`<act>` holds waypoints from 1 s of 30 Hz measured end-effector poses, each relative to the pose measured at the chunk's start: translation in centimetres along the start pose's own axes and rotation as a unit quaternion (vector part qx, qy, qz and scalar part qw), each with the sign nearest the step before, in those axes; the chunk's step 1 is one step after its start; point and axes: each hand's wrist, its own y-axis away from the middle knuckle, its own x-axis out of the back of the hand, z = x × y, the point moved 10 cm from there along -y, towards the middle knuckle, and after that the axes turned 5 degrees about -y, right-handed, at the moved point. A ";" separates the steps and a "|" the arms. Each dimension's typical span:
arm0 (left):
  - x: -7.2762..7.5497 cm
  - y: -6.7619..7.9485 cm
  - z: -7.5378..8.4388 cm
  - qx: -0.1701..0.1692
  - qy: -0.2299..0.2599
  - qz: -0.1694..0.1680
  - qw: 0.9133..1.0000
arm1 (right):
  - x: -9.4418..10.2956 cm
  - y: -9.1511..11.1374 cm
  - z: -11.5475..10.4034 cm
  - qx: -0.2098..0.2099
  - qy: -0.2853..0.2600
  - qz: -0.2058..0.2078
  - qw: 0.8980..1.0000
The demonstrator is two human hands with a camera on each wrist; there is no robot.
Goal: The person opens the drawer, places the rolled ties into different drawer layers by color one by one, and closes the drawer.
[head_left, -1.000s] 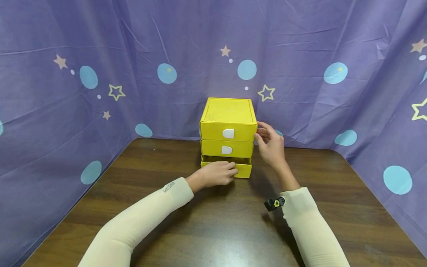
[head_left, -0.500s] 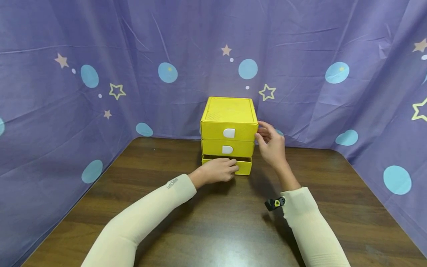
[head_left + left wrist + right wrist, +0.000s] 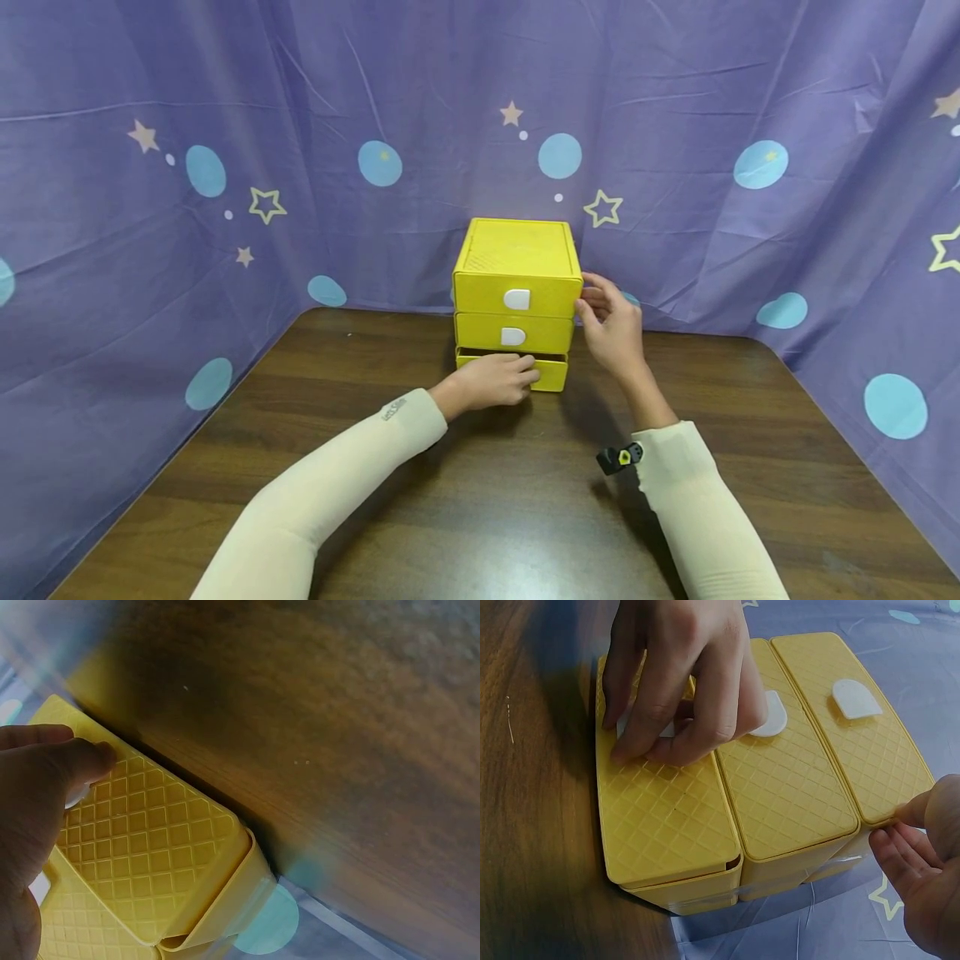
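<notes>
A yellow drawer cabinet [image 3: 517,247] with three stacked drawers stands at the back of the table. Its bottom drawer [image 3: 552,377] sticks out a little, with a narrow dark gap along its top. My left hand [image 3: 491,381] is at that drawer's front, its curled fingers pinching the white handle [image 3: 76,796], which they mostly cover. At the cabinet's upper right side, my right hand [image 3: 611,325] grips the edge, thumb at the front corner and fingers along the side. The middle drawer [image 3: 472,332] and top drawer [image 3: 476,295] sit flush.
The cabinet stands on a brown wooden table [image 3: 465,517]. Close behind it hangs a purple curtain [image 3: 450,75] with stars and blue dots, which also runs along both sides. A black strap with a camera mount [image 3: 619,458] sits at the right wrist.
The bottom drawer has slid inward, so its gap is narrower, and my left hand has moved forward with it. My right hand has kept its place on the cabinet.
</notes>
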 end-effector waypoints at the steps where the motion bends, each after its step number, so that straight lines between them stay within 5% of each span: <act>1: -0.1 -0.1 0.0 0.001 0.002 0.001 1.000 | 0.0 0.0 0.0 0.001 0.000 0.000 1.000; 30: -1.9 -0.8 -0.8 0.025 0.014 -0.003 1.000 | -0.1 -0.2 0.2 0.001 0.002 0.004 1.000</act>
